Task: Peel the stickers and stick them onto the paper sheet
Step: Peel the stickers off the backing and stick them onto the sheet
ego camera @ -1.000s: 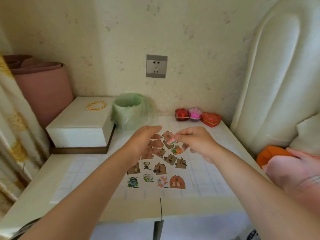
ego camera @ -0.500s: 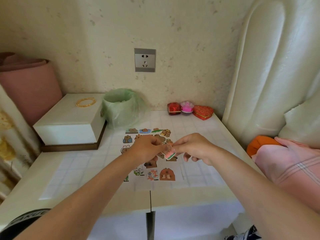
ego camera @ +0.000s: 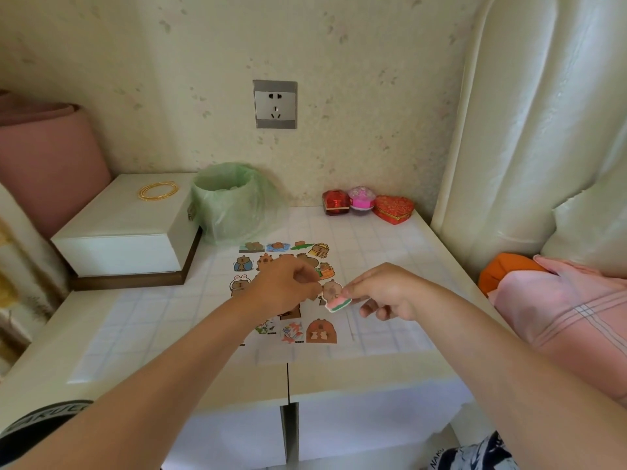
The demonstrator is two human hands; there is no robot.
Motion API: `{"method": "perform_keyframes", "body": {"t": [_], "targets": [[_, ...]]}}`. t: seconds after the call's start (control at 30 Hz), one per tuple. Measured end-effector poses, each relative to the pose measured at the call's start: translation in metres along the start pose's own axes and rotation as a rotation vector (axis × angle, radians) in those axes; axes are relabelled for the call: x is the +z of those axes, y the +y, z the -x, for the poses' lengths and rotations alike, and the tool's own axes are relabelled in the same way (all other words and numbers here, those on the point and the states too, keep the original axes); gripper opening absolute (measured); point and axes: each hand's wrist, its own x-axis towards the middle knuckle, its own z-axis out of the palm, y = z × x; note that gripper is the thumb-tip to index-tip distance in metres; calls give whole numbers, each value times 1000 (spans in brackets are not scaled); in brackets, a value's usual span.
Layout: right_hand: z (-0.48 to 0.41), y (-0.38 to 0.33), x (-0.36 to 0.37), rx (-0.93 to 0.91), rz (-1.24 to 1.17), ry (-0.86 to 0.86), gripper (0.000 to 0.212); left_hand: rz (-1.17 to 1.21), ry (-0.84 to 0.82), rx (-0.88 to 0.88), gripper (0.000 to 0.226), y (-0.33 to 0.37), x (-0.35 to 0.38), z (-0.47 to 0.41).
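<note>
Two hands hover over the work, close together but not touching. My right hand point(ego camera: 390, 293) pinches a loose sticker point(ego camera: 336, 298), a brown animal on a pink-and-green base, by its right edge, and it hangs just above the sheet point(ego camera: 291, 351). My left hand point(ego camera: 285, 288) is curled over the middle rows. I cannot tell whether it grips anything or only rests there.

The main risk, as I judge it, is the sticker curling onto my fingertip or folding on itself, since only one edge is held. A second risk is landing it over a neighbour, because the rows are packed tight. If the left hand is not pinning the sheet, that could lift with the sticker.

Bare paper shows only along the near edge and the right margin, so I would aim there. The sheet lies on a gridded liner point(ego camera: 152, 320), which is open to the left and right of it. The green-bagged bin point(ego camera: 234, 201) and white box point(ego camera: 129, 228) close off the far left. The tabletop edge point(ego camera: 237, 388) runs just near of the sheet, and pink cloth point(ego camera: 559, 313) crowds the right.
</note>
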Motion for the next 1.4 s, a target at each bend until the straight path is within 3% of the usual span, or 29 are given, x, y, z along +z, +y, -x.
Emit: {"method": "perform_keyframes", "body": {"t": [0.13,0.23,0.4,0.57,0.73,0.97,1.17,1.4], "targets": [[0,2,0,-16,-59,-28,11,171,-71,-78,27,5,0,5],[1,3,0,-40,-50,-6,11,226,-85,-79,19,8,0,6],[5,4,-2,-70,65,16,26,204,-95,-106,18,2,7,2],[5,4,-1,-137,152,22,11,165,-102,-78,29,0,14,0],[5,4,0,-120,167,7,13,169,-127,-73,17,0,12,0],[4,1,3,-23,8,45,16,314,-109,-109,32,0,7,-2],[9,-4,2,-125,23,95,34,351,-27,-28,37,3,1,-6],[5,-10,3,-278,-23,156,10,363,-18,42,36,5,-10,-5]]}}
